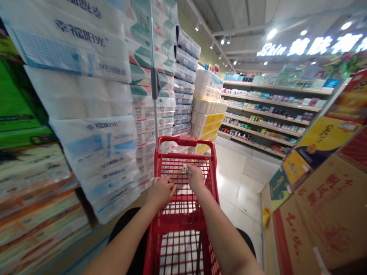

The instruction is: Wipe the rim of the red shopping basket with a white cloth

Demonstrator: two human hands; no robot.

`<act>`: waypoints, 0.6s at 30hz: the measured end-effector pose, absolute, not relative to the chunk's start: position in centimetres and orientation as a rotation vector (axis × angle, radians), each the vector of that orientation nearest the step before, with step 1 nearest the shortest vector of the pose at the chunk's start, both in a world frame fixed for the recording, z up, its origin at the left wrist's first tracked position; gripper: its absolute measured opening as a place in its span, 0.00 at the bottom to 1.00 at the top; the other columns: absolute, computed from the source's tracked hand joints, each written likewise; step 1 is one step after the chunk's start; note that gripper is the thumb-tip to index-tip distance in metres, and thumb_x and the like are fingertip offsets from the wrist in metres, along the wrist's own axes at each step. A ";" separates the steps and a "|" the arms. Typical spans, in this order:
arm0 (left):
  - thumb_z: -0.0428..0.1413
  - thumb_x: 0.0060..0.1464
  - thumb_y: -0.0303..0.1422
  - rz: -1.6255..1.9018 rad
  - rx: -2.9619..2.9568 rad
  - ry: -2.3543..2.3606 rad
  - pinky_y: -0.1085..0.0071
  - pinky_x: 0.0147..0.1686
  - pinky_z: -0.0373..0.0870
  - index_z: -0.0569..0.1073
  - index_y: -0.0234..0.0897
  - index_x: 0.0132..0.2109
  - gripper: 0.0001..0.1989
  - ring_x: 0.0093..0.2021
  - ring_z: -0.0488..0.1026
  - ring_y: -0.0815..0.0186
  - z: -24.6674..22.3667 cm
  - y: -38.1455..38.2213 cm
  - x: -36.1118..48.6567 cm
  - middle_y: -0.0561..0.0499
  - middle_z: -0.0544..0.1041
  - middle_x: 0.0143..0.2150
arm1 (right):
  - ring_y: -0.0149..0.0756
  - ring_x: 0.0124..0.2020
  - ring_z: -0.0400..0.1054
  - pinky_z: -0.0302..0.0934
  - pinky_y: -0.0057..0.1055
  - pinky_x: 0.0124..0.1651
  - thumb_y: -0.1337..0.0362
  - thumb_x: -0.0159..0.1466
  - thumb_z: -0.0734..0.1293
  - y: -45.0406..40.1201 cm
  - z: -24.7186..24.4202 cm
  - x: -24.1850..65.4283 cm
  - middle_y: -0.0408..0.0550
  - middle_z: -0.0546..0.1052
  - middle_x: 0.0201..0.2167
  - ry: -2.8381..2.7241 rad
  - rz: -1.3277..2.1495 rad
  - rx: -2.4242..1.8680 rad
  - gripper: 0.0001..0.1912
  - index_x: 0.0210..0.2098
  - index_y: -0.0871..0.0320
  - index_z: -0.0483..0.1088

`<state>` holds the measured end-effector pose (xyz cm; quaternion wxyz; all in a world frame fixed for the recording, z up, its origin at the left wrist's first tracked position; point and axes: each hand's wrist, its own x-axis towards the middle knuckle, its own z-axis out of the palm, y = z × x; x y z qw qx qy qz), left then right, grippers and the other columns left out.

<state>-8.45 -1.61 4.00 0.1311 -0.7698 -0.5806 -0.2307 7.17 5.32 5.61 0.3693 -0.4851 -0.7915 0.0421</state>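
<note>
My left hand (162, 193) rests with curled fingers above the mesh of a red wire shopping cart (183, 142), holding nothing I can see. My right hand (195, 178) lies farther forward over the same mesh. Its fingertips pinch a small crumpled pale item (185, 170), perhaps paper or tissue. Both forearms reach forward from the bottom of the view. The cart's far rim stands beyond both hands.
Tall stacks of wrapped toilet paper packs (94, 95) line the left side of the aisle. Shelves of boxed goods (263, 110) stand at the right beyond a white tile floor (241, 183). Printed cardboard cartons (321, 214) are stacked at the near right.
</note>
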 end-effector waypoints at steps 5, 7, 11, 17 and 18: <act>0.47 0.60 0.38 -0.662 -2.247 -1.673 0.60 0.43 0.58 0.78 0.40 0.32 0.16 0.39 0.67 0.62 3.9 -1.5 -8.4 0.47 0.73 0.34 | 0.35 0.44 0.65 0.58 0.29 0.48 0.81 0.53 0.61 2.9 4.7 8.3 0.44 0.76 0.42 -2.185 0.216 -1.115 0.22 0.41 0.54 0.74; 0.47 0.60 0.38 -0.676 -2.247 -1.673 0.60 0.44 0.57 0.78 0.40 0.32 0.17 0.39 0.67 0.62 3.9 -1.6 -8.4 0.47 0.73 0.34 | 0.37 0.45 0.64 0.57 0.32 0.49 0.80 0.55 0.60 2.2 4.2 8.2 0.46 0.75 0.43 -2.060 0.168 -1.207 0.22 0.44 0.55 0.73; 0.48 0.60 0.38 -0.667 -2.251 -1.663 0.60 0.43 0.57 0.78 0.40 0.32 0.16 0.39 0.67 0.62 3.9 -1.7 -8.3 0.48 0.72 0.34 | 0.38 0.44 0.62 0.57 0.33 0.48 0.77 0.58 0.61 1.4 3.6 8.1 0.47 0.74 0.40 -2.095 0.164 -1.149 0.17 0.41 0.55 0.73; 0.47 0.60 0.39 -0.662 -2.241 -1.668 0.60 0.43 0.57 0.77 0.40 0.31 0.17 0.38 0.67 0.62 4.0 -1.6 -8.1 0.47 0.73 0.35 | 0.40 0.43 0.62 0.57 0.33 0.46 0.75 0.60 0.61 1.3 3.9 9.1 0.49 0.74 0.39 -1.938 0.121 -1.332 0.15 0.42 0.56 0.74; 0.47 0.60 0.39 -0.660 -2.243 -1.668 0.60 0.43 0.57 0.77 0.40 0.31 0.17 0.38 0.67 0.62 4.0 -1.6 -8.1 0.47 0.73 0.35 | 0.40 0.42 0.62 0.57 0.33 0.46 0.75 0.61 0.61 1.3 4.0 9.1 0.49 0.74 0.39 -1.945 0.104 -1.337 0.15 0.42 0.56 0.74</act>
